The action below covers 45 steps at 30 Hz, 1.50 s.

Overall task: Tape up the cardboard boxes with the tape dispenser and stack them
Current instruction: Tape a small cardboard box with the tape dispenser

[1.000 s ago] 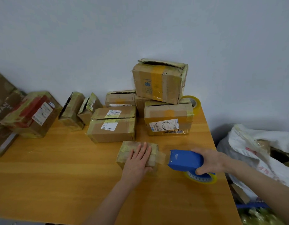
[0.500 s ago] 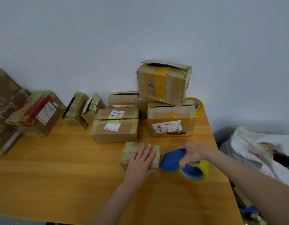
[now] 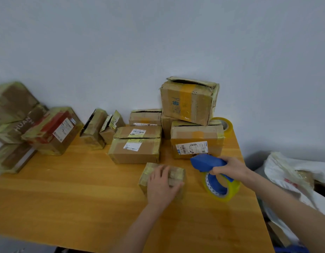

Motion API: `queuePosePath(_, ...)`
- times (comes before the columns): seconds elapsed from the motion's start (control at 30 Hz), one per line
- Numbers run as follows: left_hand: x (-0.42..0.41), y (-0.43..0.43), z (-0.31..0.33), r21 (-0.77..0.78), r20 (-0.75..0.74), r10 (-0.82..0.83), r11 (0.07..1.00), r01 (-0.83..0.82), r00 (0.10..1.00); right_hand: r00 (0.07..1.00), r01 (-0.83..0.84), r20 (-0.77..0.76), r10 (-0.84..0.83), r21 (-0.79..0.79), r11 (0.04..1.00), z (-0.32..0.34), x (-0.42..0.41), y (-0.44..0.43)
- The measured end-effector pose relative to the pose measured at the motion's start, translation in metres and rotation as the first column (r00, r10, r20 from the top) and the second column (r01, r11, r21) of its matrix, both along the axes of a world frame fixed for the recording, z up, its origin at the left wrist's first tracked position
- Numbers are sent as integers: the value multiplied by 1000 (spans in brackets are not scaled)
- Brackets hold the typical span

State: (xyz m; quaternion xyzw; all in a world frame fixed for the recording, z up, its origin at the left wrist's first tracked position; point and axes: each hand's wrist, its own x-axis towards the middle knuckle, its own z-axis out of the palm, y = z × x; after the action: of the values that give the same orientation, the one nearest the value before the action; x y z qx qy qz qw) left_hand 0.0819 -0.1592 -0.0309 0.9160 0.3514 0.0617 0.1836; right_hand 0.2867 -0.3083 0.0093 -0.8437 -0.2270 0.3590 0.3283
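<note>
Pinned small cardboard box at lower centre under flat left hand. Gripped blue tape dispenser just right of it in curled right hand. Probably needed box held steady and pressed smooth before stacking.

blue tape dispenser with yellowish tape roll; brown cardboard boxes, white labels; orange wood-grain table.

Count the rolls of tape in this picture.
2. The loaded roll sits on the blue tape dispenser in the right hand; the spare roll stands at the far right corner of the table, behind the stacked boxes. Boxes may hide others.
</note>
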Motion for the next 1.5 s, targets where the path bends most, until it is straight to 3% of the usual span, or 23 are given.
queuePosePath(0.13, 14, -17, -10, 105, -283, 22, 994, 8, 959, 999, 31, -26, -29, 78, 996, -4, -10, 2)
queuePosePath(0.2, 11, -16, -12, 141, -280, -43, 986, 86, 959, 998, 41, -48, -36, 104, 994, -5, -13, 2)
queuePosePath(0.27, 1, -9, -13, 110, -244, -210, 964, 242, 947, 997, 53, -62, -46, 130, 990, -5, -14, 2)
queuePosePath(0.4, -14, 5, -8, 47, -223, -476, 866, 497, 851, 995, 72, -84, -58, 169, 983, -3, -17, 3)
queuePosePath(0.57, -12, 0, -5, 18, -185, -407, 908, 418, 894, 992, 64, -118, -42, 188, 980, -4, -17, 3)
queuePosePath(0.73, -9, 25, 13, -25, -250, -513, 852, 524, 822, 989, 40, -144, -14, 179, 983, 3, -10, 1)
queuePosePath(0.97, -9, 40, 13, -102, -206, -544, 839, 535, 813, 976, 5, -214, 51, 251, 968, 16, -8, -2)
queuePosePath(1.03, -7, 41, 21, -202, -97, -467, 874, 443, 879, 976, -23, -203, 80, 268, 963, 22, -8, -3)
queuePosePath(1.1, -2, 37, 32, -329, 163, -156, 922, 202, 974, 976, -51, -187, 107, 285, 957, 29, -8, -2)
queuePosePath(1.13, 0, 36, 37, -440, 264, 55, 895, 69, 963, 975, -65, -183, 123, 292, 954, 33, -8, -2)
queuePosePath(1.17, 1, 35, 41, -606, 291, 248, 795, -22, 924, 973, -79, -183, 138, 299, 951, 36, -8, -3)
queuePosePath(1.2, 3, 34, 44, -778, 251, 380, 626, -48, 890, 971, -92, -182, 152, 303, 949, 39, -8, -3)
queuePosePath(1.27, 3, 31, 44, -950, 132, 457, 313, -20, 880, 967, -128, -174, 188, 307, 943, 45, -9, -3)
queuePosePath(1.33, 2, 25, 45, -991, 50, 466, 136, -15, 883, 959, -174, -164, 231, 305, 936, 51, -12, -3)
queuePosePath(1.4, 3, 22, 46, -997, 19, 483, 73, -18, 875, 950, -224, -149, 275, 288, 931, 54, -17, -2)
queuePosePath(1.5, 2, 24, 48, -992, 65, 522, 123, 0, 850, 935, -307, -106, 338, 234, 922, 58, -22, 1)
